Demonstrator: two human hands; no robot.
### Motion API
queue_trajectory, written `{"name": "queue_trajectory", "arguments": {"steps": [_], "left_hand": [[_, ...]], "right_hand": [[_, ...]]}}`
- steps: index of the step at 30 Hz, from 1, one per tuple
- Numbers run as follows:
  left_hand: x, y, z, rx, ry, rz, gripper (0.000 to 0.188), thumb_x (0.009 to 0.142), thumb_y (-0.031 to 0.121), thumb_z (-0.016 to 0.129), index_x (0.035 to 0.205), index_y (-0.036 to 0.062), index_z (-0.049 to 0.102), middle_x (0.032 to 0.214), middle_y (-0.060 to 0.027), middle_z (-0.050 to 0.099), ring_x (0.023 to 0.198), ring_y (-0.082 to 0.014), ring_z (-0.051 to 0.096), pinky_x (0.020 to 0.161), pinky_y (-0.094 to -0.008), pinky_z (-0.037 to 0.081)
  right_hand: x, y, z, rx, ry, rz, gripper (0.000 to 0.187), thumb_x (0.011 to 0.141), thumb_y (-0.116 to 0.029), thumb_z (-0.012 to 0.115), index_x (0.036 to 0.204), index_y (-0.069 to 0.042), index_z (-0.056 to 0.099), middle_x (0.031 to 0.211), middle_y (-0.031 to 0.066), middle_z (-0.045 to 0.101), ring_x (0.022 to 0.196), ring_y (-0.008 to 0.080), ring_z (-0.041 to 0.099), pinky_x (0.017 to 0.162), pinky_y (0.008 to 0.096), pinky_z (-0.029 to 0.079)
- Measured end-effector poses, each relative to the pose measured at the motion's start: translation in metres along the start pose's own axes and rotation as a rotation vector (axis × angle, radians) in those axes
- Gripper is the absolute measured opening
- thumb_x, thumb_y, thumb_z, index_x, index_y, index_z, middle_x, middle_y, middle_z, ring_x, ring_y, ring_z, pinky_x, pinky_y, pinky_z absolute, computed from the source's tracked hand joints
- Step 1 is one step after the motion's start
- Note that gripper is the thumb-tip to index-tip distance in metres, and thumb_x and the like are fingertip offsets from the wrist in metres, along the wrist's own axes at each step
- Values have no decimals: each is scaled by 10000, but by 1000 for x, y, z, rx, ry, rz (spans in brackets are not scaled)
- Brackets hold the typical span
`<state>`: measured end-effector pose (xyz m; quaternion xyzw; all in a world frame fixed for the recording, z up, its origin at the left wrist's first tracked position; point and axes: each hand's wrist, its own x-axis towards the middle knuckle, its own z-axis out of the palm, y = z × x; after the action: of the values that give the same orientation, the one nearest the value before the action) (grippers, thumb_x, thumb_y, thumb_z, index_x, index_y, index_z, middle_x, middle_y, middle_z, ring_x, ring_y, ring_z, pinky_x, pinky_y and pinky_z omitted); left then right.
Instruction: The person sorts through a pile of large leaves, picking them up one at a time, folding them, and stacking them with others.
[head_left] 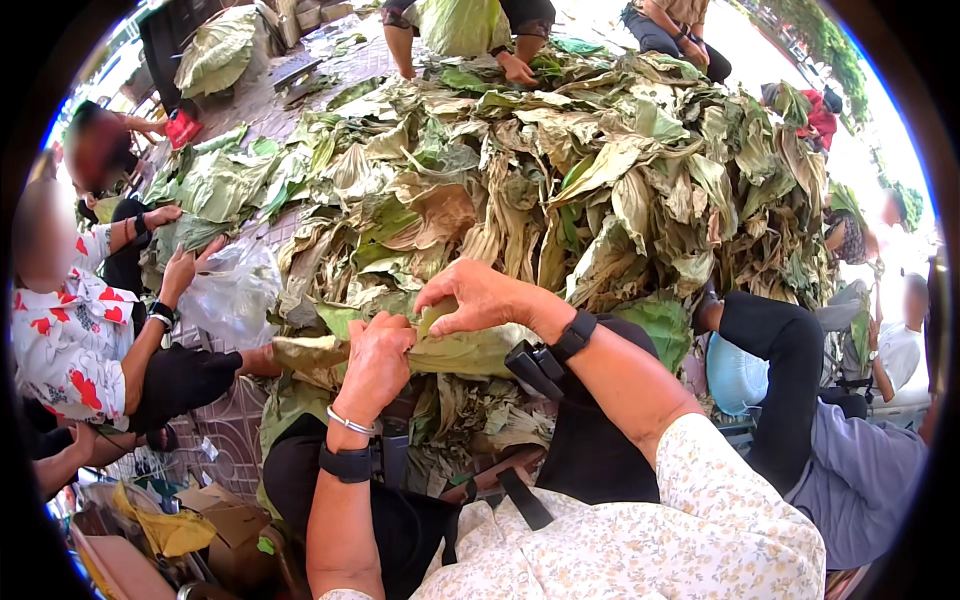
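A large yellow-green dried leaf (465, 357) stretches across my lap, folded and drooping at its edges. My left hand (376, 362) has its fingers closed on the leaf's upper edge. Just right of it, my right hand (488, 303) curves over with thumb and fingers pinching a raised bit of the same leaf. The fingertips of both hands are close together. Directly beyond them rises a big heap of dried leaves (610, 190), brown, tan and green, crumpled and overlapping.
At left, a person in a heart-patterned shirt (75, 335) handles a green leaf beside a clear plastic bag (235, 290). A cardboard box (225, 530) stands at lower left. A blue round stool (737, 375) and a seated person in grey (860, 480) are at right. Others sit around the heap.
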<state>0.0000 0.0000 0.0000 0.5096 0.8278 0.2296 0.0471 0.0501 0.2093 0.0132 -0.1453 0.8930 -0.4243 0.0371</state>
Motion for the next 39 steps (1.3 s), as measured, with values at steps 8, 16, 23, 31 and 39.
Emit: {"name": "queue_trajectory", "arguments": {"steps": [8, 16, 23, 31, 39], "left_hand": [[-3, 7, -24, -64, 39, -134, 131, 617, 0, 578, 733, 41, 624, 806, -55, 591, 841, -267, 531, 704, -372, 396], [-3, -7, -8, -617, -105, -380, 154, 712, 95, 655, 780, -39, 622, 648, -59, 606, 597, -101, 537, 583, -260, 450], [-3, 0, -6, -583, -67, -320, 169, 698, 94, 695, 767, -44, 627, 642, -10, 560, 581, -71, 488, 540, -241, 405], [-2, 2, 3, -427, -49, -252, 205, 665, 95, 720, 723, -65, 605, 605, -95, 521, 525, -135, 456, 511, -301, 372], [2, 10, -2, -521, -63, -322, 163, 687, 80, 698, 740, -55, 622, 572, -70, 505, 515, -118, 455, 501, -288, 362]], "right_hand": [[-7, 14, 19, 515, -69, 140, 123, 747, -10, 650, 803, -15, 541, 717, -35, 533, 671, 51, 464, 618, 231, 408], [-13, 17, 23, 655, -50, 221, 205, 744, 4, 612, 946, -21, 588, 822, -24, 583, 756, 52, 518, 684, 223, 434], [-12, 6, 33, 458, -22, 171, 182, 744, -124, 670, 876, -9, 623, 683, -12, 576, 653, 57, 496, 601, 232, 411], [-12, 1, 40, 135, 101, -39, 141, 704, -76, 655, 817, -12, 604, 713, 92, 601, 673, 219, 590, 614, 323, 456], [-11, 1, 45, 109, 199, -62, 82, 739, -48, 635, 789, -16, 579, 682, 84, 577, 669, 202, 588, 605, 319, 448]]}}
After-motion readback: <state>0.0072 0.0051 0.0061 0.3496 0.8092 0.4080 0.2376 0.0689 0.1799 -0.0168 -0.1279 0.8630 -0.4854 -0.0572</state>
